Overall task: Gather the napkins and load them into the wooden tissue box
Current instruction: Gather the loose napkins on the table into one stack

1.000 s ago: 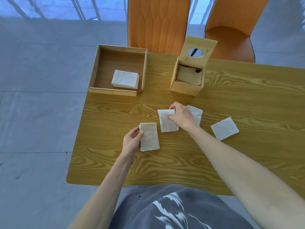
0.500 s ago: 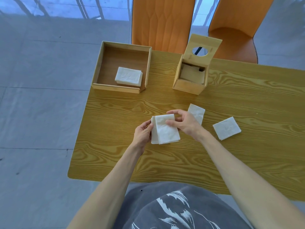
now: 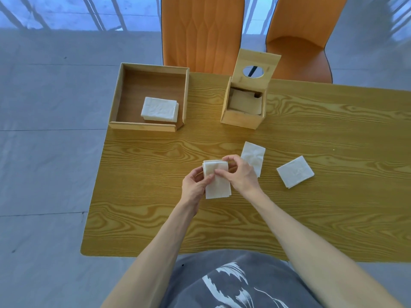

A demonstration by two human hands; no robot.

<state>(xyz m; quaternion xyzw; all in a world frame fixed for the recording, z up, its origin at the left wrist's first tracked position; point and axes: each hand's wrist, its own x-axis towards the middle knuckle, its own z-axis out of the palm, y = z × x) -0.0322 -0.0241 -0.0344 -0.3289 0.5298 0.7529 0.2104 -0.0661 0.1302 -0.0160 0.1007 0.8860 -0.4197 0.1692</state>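
Both hands square up a small napkin stack at mid-frame, with two napkins loose on the bench.

Upper left, a wooden tray (image 3: 151, 127) holds a folded pile (image 3: 159, 108). At centre the left hand (image 3: 195, 185) and right hand (image 3: 241, 174) pinch the gathered napkins (image 3: 218, 181) from either side, long axis running up-frame. The wooden tissue box (image 3: 242, 117), lid raised, stands above and slightly right, with open bench between. Just right lies a crumpled napkin (image 3: 253, 155); a flat napkin (image 3: 294, 172) sits farther right, nearer the right hand.

The right hand (image 3: 241, 176) covers part of a loose napkin (image 3: 253, 157); both chairs (image 3: 203, 32) are cut off above.
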